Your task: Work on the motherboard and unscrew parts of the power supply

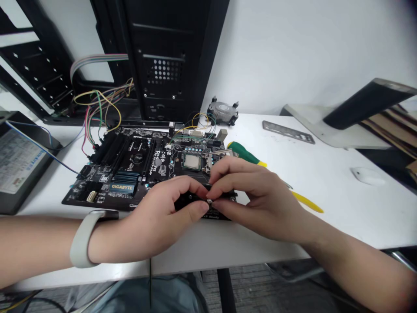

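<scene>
The black narrow piece (187, 201) is held level between the fingertips of the left hand (156, 226) and the right hand (260, 195), and they cover most of it. A small silver bit (209, 201) shows where the thumbs meet. The black motherboard (130, 169) lies flat just behind both hands.

left hand (156, 226): bare, short trimmed nails
right hand (260, 195): bare, short nails, knuckles showing
left wrist: smooth white rubbery wristband (83, 239), wide plain strap, wraps the wrist snugly, darker end piece on top
forearms: both bare to the frame edge
lap: grey-blue cloth garment (146, 295), soft folds, partly seen
</scene>
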Demonstrator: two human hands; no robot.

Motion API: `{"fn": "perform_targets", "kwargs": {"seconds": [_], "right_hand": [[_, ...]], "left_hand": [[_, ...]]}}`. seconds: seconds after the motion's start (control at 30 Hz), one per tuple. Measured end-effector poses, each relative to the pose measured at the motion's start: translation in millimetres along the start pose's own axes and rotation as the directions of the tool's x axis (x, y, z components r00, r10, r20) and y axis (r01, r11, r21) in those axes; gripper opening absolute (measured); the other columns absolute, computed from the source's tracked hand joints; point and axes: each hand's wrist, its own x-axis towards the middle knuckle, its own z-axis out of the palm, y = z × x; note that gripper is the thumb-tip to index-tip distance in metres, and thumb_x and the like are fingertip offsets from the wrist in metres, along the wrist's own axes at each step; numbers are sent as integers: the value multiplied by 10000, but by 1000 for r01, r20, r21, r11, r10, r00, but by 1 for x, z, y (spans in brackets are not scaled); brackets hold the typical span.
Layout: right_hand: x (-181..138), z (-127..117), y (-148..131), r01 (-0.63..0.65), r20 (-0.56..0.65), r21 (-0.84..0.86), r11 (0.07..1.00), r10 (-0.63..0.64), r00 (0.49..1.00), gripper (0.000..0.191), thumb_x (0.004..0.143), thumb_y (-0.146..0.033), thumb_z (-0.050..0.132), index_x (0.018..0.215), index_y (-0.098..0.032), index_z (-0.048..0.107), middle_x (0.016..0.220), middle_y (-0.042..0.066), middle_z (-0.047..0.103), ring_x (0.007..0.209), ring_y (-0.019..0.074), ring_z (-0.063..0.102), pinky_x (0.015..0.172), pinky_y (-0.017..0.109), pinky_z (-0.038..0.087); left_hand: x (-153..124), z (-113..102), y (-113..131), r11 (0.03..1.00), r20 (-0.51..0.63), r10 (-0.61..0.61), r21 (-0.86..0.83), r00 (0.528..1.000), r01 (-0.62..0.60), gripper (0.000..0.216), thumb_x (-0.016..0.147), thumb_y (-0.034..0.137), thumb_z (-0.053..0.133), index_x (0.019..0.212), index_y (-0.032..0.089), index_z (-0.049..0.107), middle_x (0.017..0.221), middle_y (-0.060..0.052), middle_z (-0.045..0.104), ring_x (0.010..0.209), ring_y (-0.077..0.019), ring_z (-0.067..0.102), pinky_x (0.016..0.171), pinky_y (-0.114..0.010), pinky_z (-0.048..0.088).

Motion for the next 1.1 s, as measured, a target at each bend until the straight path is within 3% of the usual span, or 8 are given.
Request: {"fn": "perform_targets", "kwargs": {"seconds": [0.23, 0.63, 0.87, 1.0, 1.1], "right_hand": [[-2, 4, -5, 94, -43, -110, 989, -99, 994, 134, 853, -44, 600, 877, -153, 674, 897, 30, 620, 820, 49, 593, 695, 152, 511], [-5, 1, -6, 129, -37, -156, 979, -136, 990, 105, 869, -81, 603, 913, -152, 666, 910, 43, 623, 827, 66, 585, 704, 183, 515], [-6, 1, -7, 164, -26, -296, 941, -180, 983, 144, 912, -112, 576, 823, -141, 686, 832, 50, 639, 732, 71, 541, 644, 220, 467], [-4, -3, -7, 56, -34, -139, 989, -61, 998, 134, 878, -91, 611, 818, -155, 712, 823, 36, 643, 743, 64, 581, 638, 187, 482], [0, -9, -3, -227, 8, 215, 950, 231, 973, 73, 816, -140, 678, 771, -162, 731, 788, 15, 630, 689, 53, 581, 592, 165, 472]], "left_hand": [[0, 0, 3, 1000, 44, -15, 0, 999, 15, 161, 848, 323, 560, 831, 204, 668, 792, 52, 668, 740, -77, 562, 680, -183, 437], [0, 1, 2, 1000, 38, -14, 6, 999, 14, 183, 851, 333, 552, 812, 189, 658, 777, 32, 655, 747, -87, 566, 688, -195, 445], [2, 1, 4, 999, 44, -27, -28, 999, 29, 169, 827, 326, 569, 823, 197, 677, 792, 34, 684, 747, -87, 584, 679, -189, 456], [3, 1, 5, 998, 10, -20, 57, 1000, 19, 239, 852, 341, 519, 865, 201, 713, 803, 19, 704, 751, -97, 604, 698, -206, 475], [2, 1, 3, 993, -27, 20, 118, 999, -17, 291, 877, 328, 467, 944, 225, 730, 887, 14, 732, 819, -104, 634, 779, -225, 505]]}}
